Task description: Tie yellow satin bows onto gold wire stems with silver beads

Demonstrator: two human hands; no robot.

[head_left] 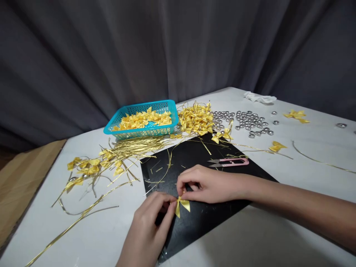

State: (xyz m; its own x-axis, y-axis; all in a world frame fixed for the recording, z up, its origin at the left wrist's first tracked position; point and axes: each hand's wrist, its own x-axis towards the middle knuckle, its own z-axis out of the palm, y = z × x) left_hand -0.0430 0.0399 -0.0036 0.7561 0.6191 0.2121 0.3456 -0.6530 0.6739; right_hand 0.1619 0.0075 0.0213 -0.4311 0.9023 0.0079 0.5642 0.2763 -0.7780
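A small yellow ribbon bow (182,206) lies between my two hands over a black mat (205,218). My left hand (150,230) pinches the bow from the left with thumb and fingers closed. My right hand (207,183) reaches in from the right, its fingertips curled and pinched at the top of the same bow. A thin gold wire runs from the bow's knot up across the mat.
Pink thread snips (230,162) lie on the mat behind my right hand. A teal basket (144,130) of yellow bows stands at the back. Gold wires (133,146), loose bows (194,118) and silver beads (250,122) are spread over the white table (278,237).
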